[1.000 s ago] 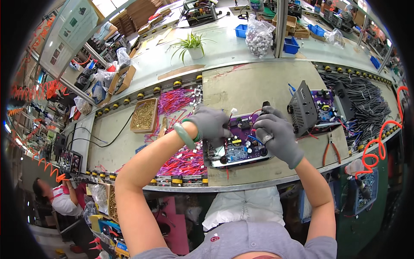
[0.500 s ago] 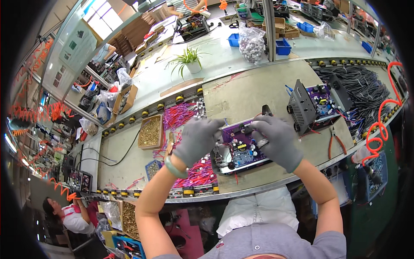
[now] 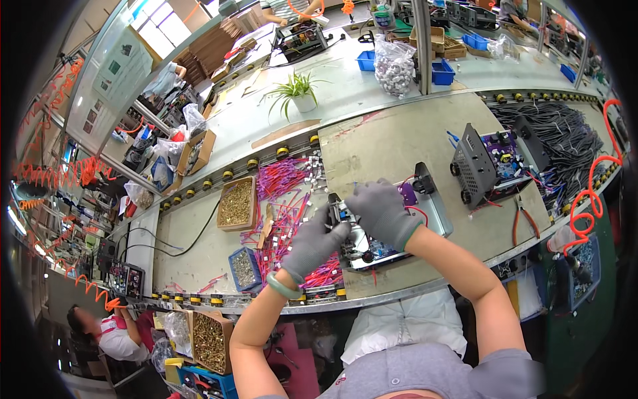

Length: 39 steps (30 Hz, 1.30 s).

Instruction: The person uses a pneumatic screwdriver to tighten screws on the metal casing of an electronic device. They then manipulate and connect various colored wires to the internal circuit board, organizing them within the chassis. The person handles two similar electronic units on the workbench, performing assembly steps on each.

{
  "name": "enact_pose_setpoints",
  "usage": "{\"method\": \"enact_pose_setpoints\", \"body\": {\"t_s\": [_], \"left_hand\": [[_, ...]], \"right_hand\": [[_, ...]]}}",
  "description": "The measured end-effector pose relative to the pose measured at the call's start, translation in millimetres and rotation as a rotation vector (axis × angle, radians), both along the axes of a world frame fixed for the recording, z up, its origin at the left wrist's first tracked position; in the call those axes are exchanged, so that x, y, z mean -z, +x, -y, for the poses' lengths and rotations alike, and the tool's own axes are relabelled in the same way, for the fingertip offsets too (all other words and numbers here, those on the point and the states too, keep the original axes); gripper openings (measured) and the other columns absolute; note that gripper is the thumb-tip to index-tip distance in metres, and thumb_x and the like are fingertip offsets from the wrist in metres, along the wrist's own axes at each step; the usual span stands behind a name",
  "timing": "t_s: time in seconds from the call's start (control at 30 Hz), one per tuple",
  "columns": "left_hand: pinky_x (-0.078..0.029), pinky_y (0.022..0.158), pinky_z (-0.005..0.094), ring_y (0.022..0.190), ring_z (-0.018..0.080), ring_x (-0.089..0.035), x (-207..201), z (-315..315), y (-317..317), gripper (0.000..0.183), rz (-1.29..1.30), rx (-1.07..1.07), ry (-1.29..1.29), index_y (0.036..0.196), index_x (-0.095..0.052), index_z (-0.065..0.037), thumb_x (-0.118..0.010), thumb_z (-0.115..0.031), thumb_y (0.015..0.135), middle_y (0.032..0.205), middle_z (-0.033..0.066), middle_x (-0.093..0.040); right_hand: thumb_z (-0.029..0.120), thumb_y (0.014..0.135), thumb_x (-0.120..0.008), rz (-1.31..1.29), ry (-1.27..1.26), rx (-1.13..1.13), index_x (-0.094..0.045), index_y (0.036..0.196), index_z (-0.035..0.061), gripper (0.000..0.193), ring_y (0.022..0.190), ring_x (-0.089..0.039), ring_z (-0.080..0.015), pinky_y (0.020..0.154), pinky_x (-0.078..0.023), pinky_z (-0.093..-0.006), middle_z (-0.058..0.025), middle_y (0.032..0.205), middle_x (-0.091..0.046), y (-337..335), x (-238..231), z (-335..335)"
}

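Observation:
In front of me on the bench lies an open metal chassis [image 3: 435, 216] with a purple circuit board [image 3: 407, 194] inside, much of it hidden under my right hand. My left hand [image 3: 314, 245], in a grey glove, is closed around the chassis's dark left end panel [image 3: 334, 201], thumb on the inner side. Bent over the board from the right, my gloved right hand [image 3: 384, 211] has its fingertips together near the top of that panel. Whatever those fingertips hold is hidden. A red wire [image 3: 419, 211] loops up beside the right hand.
Red and purple wire leads [image 3: 282, 179] lie left of the chassis, with a box of brass-coloured parts [image 3: 237, 203] and a blue tray [image 3: 244, 269]. At right stand a second chassis [image 3: 478, 166], red-handled pliers [image 3: 525, 219] and black cables [image 3: 565, 143]. A coiled orange hose [image 3: 585, 199] hangs there.
My right hand has moved left from the board's right side to the left end panel, uncovering the chassis's right end. My left hand has dropped lower along that panel.

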<state>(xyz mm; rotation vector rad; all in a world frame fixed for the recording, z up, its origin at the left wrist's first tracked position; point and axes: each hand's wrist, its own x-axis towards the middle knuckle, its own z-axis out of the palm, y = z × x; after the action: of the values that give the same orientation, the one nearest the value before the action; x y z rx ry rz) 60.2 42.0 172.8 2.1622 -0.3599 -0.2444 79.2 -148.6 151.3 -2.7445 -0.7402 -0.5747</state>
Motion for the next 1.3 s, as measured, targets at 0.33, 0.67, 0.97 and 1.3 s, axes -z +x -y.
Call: {"method": "enact_pose_setpoints", "body": {"t_s": [0.33, 0.67, 0.97, 1.3], "left_hand": [[-0.051, 0.078, 0.0526, 0.085, 0.0426, -0.068, 12, -4, -10, 0.051, 0.038, 0.049, 0.170, 0.129, -0.046, -0.001, -0.042, -0.042, 0.100, 0.091, 0.0226, -0.070], [-0.050, 0.071, 0.0509, 0.080, 0.0417, -0.065, 21, -3, -2, 0.055, 0.124, 0.095, 0.218, 0.140, -0.041, -0.002, -0.042, -0.041, 0.100, 0.091, 0.0215, -0.066], [-0.051, 0.085, 0.0308, 0.098, 0.0178, -0.064, 127, -140, 62, 0.036, 0.047, -0.451, -0.074, 0.124, -0.064, 0.003, -0.060, -0.020, 0.096, 0.107, 0.0102, -0.070], [-0.047, 0.094, 0.0485, 0.106, 0.0331, -0.066, 224, -111, 144, 0.028, 0.296, -0.471, 1.032, 0.103, -0.077, -0.019, -0.068, -0.036, 0.082, 0.114, 0.0093, -0.072]], "right_hand": [[0.012, 0.072, -0.066, 0.040, -0.058, 0.047, -0.066, 0.079, 0.0139, 0.007, 0.076, -0.067, -0.0229, 0.075, -0.048, -0.0389, -0.0046, 0.078, -0.066, -2, 0, -4], [0.008, 0.071, -0.067, -0.250, -0.012, 0.018, -0.066, 0.083, 0.0101, 0.012, 0.081, -0.069, -0.0299, 0.077, -0.051, -0.0425, -0.0095, 0.079, -0.067, 7, -5, -8], [0.009, 0.085, -0.063, 0.176, 0.111, 0.136, -0.063, 0.110, 0.0028, 0.026, 0.106, -0.061, -0.0346, 0.091, -0.047, -0.0441, -0.0158, 0.114, -0.064, -52, -55, 71], [0.007, 0.086, -0.063, -0.074, 0.365, 0.132, -0.065, 0.104, 0.0001, 0.020, 0.107, -0.060, -0.0354, 0.093, -0.048, -0.0428, -0.0153, 0.114, -0.065, -52, -31, 85]]}}
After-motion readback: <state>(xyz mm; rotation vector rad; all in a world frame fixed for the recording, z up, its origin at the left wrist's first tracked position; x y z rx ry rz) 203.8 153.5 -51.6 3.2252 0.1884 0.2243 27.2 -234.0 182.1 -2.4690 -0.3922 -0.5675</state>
